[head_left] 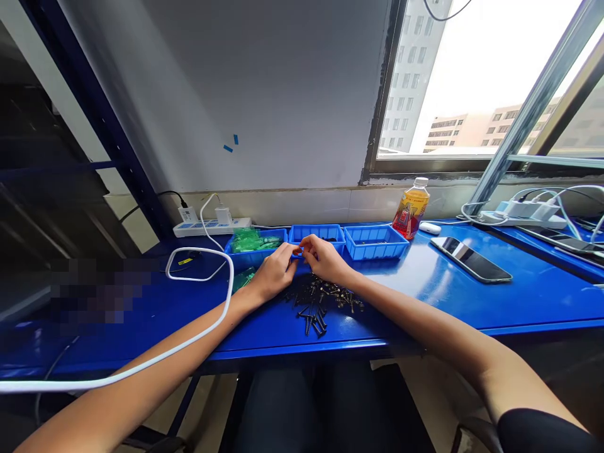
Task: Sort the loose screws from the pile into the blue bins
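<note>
My left hand [275,272] and my right hand [325,259] meet in front of the middle blue bin [315,234], fingertips pinched close together. Whatever they hold is too small or too hidden to make out. Just below the hands lies a loose pile of dark and brassy screws [325,294], with several longer black screws [314,321] nearer the table's front edge. Green plastic bags [255,240] fill the left blue bin [252,258]. A green packet [241,279] lies beside my left wrist, partly hidden. Small dark pieces sit in the right blue bin [376,251].
A white cable [230,283] loops across my left forearm. Power strips [212,225] stand at the back left and at the right. On the right are a drink bottle [411,209], a white case [430,228] and a phone [470,259] on the blue table [425,308].
</note>
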The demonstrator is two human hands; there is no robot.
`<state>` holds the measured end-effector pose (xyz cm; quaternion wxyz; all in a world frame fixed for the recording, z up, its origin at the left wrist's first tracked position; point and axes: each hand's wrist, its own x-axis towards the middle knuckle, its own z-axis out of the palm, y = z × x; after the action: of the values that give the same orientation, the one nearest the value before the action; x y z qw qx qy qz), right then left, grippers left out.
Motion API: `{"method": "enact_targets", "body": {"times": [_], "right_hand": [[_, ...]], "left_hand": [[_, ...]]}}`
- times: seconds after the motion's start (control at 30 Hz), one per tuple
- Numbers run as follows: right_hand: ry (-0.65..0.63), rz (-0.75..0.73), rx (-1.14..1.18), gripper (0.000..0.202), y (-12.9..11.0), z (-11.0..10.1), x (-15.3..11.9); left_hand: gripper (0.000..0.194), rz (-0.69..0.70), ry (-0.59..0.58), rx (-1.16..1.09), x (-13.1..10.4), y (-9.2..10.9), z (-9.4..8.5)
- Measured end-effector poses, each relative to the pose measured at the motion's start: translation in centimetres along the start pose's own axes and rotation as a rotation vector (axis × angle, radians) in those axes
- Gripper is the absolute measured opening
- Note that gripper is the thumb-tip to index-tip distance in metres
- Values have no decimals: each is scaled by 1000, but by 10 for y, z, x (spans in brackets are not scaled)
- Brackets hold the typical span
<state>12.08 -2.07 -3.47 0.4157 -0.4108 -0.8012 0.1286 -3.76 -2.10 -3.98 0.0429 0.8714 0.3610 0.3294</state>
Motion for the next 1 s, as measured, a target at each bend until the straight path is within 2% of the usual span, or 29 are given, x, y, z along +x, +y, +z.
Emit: {"method": "enact_targets", "body": {"times": [0.17,0.33,0.47,0.6,0.8,1.0], "right_hand": [[25,49,107,14,-3,-1,0],[19,81,111,10,-5,-1,-2],[10,-53,-39,11,-5,-7,-6],[-88,-145,-235,17,-3,-14,-9],[-160,-95,-447,18,-2,-18,-9],[-174,-36,-549,21,0,-25,-8]], "left_hand": [[18,-26,-64,67,2,-1,-2],[30,-90,-125,163,2,3,-5],[33,-130,-119,203,2,9,-4],[34,-148,-129,233,2,14,-3],[32,-191,-148,340,4,18,-1],[32,-152,-179,339,22,23,3]]}}
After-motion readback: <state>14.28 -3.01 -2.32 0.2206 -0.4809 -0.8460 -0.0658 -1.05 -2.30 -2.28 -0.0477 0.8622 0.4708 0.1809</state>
